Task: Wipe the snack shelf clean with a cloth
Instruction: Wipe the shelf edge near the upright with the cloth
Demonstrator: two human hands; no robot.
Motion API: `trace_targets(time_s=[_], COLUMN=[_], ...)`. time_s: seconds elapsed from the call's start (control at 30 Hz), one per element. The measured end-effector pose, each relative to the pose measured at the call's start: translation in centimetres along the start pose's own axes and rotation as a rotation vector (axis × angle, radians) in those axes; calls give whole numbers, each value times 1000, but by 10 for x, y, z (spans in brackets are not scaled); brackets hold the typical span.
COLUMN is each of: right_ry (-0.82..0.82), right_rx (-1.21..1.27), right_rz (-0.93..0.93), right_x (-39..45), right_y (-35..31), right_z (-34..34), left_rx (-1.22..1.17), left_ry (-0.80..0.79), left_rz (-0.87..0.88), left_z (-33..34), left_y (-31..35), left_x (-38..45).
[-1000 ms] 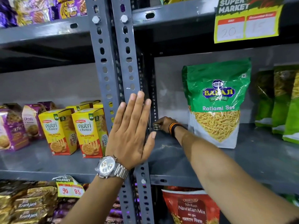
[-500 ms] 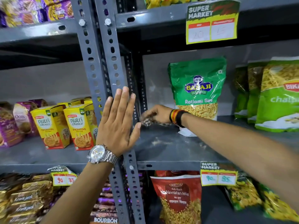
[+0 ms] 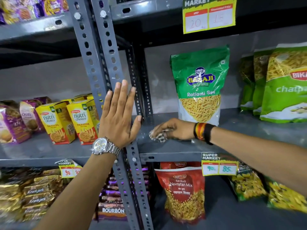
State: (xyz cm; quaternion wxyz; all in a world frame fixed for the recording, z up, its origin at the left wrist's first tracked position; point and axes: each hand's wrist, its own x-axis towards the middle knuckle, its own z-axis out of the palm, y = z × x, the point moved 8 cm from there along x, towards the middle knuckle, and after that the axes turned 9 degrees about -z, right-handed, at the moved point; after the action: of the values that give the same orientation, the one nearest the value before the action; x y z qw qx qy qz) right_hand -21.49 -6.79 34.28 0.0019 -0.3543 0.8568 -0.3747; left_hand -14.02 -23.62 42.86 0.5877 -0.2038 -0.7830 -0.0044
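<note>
The right hand (image 3: 174,129) gripped a bunched cloth (image 3: 157,136) on the grey shelf (image 3: 240,135); the left hand (image 3: 118,117) lay flat, fingers spread, against the upright post (image 3: 106,52).

Green pouch (image 3: 200,85) reads "Ratlami Sev"; yellow boxes (image 3: 83,122) "Nutri Choice".

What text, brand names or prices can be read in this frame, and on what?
"BALAJI WAFERS Ratlami Sev": green pouch
"nutri choice DIGESTIVE": yellow boxes
"Navratan Mix": red pouch
"SUPER MARKET 90 85": lower price tag
"20 15": upper price tag
"BOURBON": dark packets
"Oats": purple pack
Small print: unreadable.
</note>
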Motion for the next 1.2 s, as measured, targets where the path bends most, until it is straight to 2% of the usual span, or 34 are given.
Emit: trace_targets(time_s=[0.07, 0.2, 0.27, 0.43, 0.53, 0.67, 0.73, 0.83, 0.97, 1.03, 1.2], right_ry=[-19, 194, 228, 127, -85, -222, -206, -64, -18, 17, -58], right_rx=[-17, -86, -147, -224, -80, -20, -17, -38, -89, -101, -42], right_rz=[-32, -40, 1, 9, -84, -162, -124, -91, 15, -1, -27], right_x=[-17, 13, 43, 71, 41, -19, -29, -13, -4, -22, -106], right_y=[-14, -20, -9, -17, -34, -42, -38, -35, -8, -6, -25], right_z=[-5, -33, -27, 17, 37, 20, -2, -25, -12, -9, -20], left_rx=[1, 3, 7, 15, 8, 15, 9, 10, 2, -1, 5], left_ry=[-8, -24, -23, -8, -6, -10, -10, -16, -16, -19, -44], left_rz=[-7, -11, -7, 3, -1, -8, -14, -21, -24, -24, -47], left_z=[0, -2, -1, 1, 0, 0, 0, 1, 0, 0, 0], left_y=[1, 2, 1, -1, 1, 1, 1, 1, 0, -1, 1], left_x=[-1, 0, 0, -1, -2, -1, -1, -1, -1, -2, -2])
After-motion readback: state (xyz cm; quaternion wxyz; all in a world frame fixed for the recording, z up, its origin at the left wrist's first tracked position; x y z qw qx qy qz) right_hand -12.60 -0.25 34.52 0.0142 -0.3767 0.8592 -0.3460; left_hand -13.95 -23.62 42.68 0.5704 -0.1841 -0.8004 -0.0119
